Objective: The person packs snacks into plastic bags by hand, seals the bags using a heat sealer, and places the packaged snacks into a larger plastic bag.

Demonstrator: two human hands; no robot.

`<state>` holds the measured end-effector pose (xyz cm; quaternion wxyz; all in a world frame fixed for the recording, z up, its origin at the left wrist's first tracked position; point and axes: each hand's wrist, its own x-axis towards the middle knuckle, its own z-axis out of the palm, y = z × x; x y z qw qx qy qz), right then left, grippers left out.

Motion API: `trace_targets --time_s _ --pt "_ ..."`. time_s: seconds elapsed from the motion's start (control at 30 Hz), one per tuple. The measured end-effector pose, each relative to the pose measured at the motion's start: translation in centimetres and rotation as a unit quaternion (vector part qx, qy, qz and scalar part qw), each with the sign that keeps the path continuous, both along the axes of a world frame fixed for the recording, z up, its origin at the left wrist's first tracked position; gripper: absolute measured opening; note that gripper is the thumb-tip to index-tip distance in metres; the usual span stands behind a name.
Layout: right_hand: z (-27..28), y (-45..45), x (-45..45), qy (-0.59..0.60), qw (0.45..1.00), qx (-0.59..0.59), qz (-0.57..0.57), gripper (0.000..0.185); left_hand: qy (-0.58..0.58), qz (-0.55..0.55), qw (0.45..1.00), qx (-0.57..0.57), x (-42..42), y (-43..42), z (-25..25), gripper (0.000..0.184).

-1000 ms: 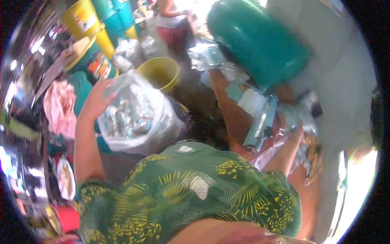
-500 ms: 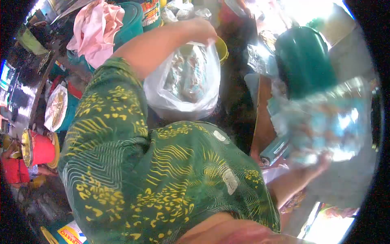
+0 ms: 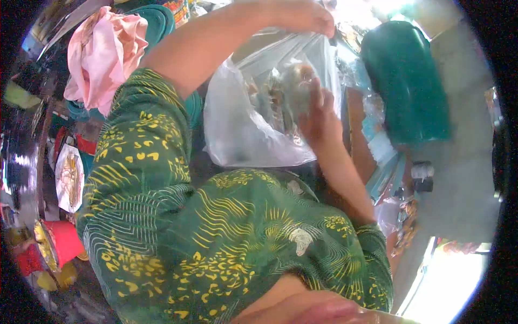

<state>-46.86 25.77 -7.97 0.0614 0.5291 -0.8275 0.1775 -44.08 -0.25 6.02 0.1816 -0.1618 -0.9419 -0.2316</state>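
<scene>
A translucent white plastic bag (image 3: 229, 132) stands open in front of the person's green patterned shirt (image 3: 226, 227), with clear, shiny packets (image 3: 274, 102) inside it. The left hand (image 3: 308, 16) reaches across to the bag's far right side, fingers pinched on its raised rim. The right hand (image 3: 324, 121) is at the bag's mouth, fingers curled against a clear packet (image 3: 299, 75); motion blur makes it hard to tell whether they grip it. A pink cloth (image 3: 105, 62) lies to the far left, and a green drum (image 3: 407, 86) to the far right.
</scene>
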Motion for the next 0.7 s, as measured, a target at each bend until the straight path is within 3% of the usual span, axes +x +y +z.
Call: trace_targets --time_s 0.17,0.27,0.37,0.4,0.5,0.57,0.6,0.63,0.7 --pt "-2.2 -3.2 -2.3 -0.050 0.973 0.214 -0.071 0.084 0.052 -0.008 0.997 0.059 -0.2 4.7 0.0 0.023" --pt "-3.3 -3.7 -2.1 -0.047 0.965 0.246 -0.071 0.085 0.100 0.018 0.993 0.060 -0.2 4.8 -1.1 0.023" --pt "-2.1 -0.5 -5.5 -0.051 0.968 0.236 -0.060 0.082 0.078 0.077 0.992 0.069 -0.4 7.5 0.8 0.022" --pt "-1.7 1.0 -6.9 -0.060 0.968 0.234 -0.061 0.080 0.125 0.112 0.985 0.043 -1.1 8.5 0.3 0.024" --pt "0.5 2.8 -4.2 0.035 0.999 0.003 0.028 0.071 0.310 0.147 0.935 -0.088 1.9 8.4 -1.8 0.028" --pt "-0.9 2.4 -2.8 -0.031 0.991 -0.002 0.129 0.059 0.262 0.091 0.949 -0.151 7.2 11.1 -2.7 0.036" --pt "-2.2 2.4 -2.1 -0.069 0.981 -0.007 0.179 0.054 0.168 0.029 0.975 -0.145 8.8 12.4 -3.9 0.041" --pt "-3.6 2.7 -1.6 0.057 0.985 0.015 0.162 0.047 0.072 -0.032 0.987 -0.137 10.1 13.2 -5.4 0.046" --pt "-6.6 2.6 -3.7 0.027 0.984 0.047 0.173 0.043 -0.074 0.030 0.983 -0.164 12.5 14.1 -8.7 0.055"
